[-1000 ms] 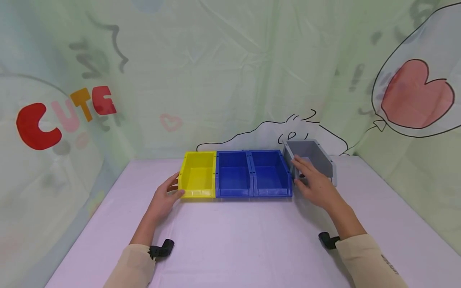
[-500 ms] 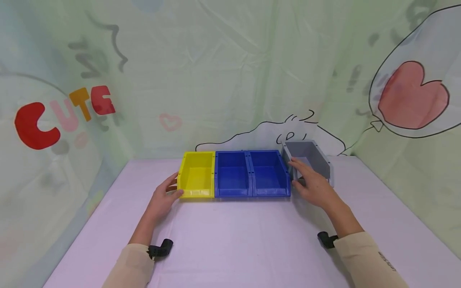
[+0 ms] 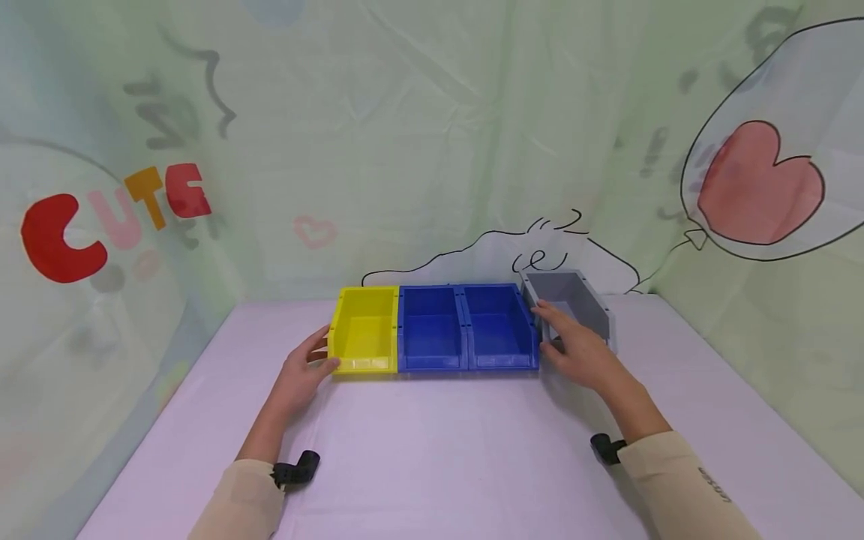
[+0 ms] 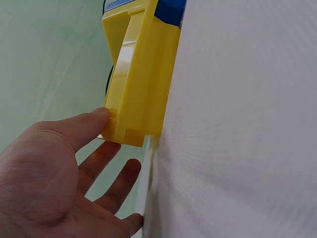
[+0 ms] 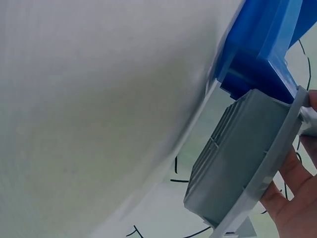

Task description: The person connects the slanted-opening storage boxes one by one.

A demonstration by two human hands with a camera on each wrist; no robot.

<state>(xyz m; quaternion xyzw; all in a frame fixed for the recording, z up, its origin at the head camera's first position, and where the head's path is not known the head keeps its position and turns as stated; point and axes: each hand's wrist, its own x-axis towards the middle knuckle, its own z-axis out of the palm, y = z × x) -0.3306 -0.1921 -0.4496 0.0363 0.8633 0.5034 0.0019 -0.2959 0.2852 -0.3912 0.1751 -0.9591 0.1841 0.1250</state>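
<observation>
A yellow storage bin [image 3: 364,337] and two blue storage bins [image 3: 432,337] stand side by side at the table's far part, openings facing me. My left hand [image 3: 297,379] is at the yellow bin's left end. In the left wrist view its thumb [image 4: 94,121] touches the bin's front corner, while the other fingers spread behind, fairly straight. My right hand [image 3: 587,356] holds a grey storage bin [image 3: 577,296] by its near left part. In the right wrist view this grey bin is tilted, its upper edge against the right blue bin [image 5: 262,44]; some fingers are hidden behind its rim.
A white-covered table [image 3: 432,457] spreads out in front of the bins. Behind it and at both sides hangs a pale green printed curtain [image 3: 418,150], close to the bins' backs. A black wrist camera [image 3: 297,469] is strapped at the left sleeve, another at the right.
The grey bin has come down slightly and closer to the right blue bin, with my right hand on it. My left hand stays at the yellow bin. The head view has shifted a little.
</observation>
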